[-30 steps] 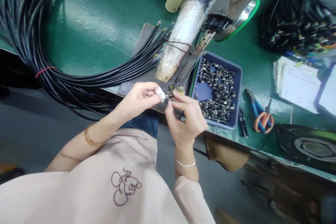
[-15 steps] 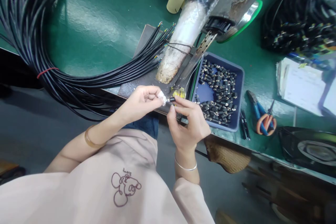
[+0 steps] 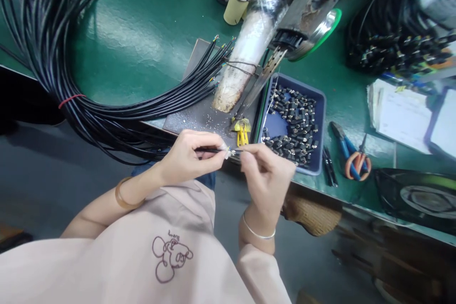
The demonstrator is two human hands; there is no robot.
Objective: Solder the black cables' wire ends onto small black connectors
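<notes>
green worktop (image 3: 135, 57) lies beyond the left hand (image 3: 192, 156), which pinches a black cable (image 3: 210, 150), likely light and springy, best held behind its probably delicate end, close against a small connector (image 3: 237, 152) pinched by the right hand (image 3: 268, 171).

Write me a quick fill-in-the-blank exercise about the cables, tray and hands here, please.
1. The thick bundle of black cables is tied with a ____ band.
2. The thin brown bangle circles the ____ wrist.
3. The left hand holds a slim ____ cable.
4. The pliers lie to the ____ of the blue plastic tray, as pictured.

Missing words: red; left; black; right.
</notes>
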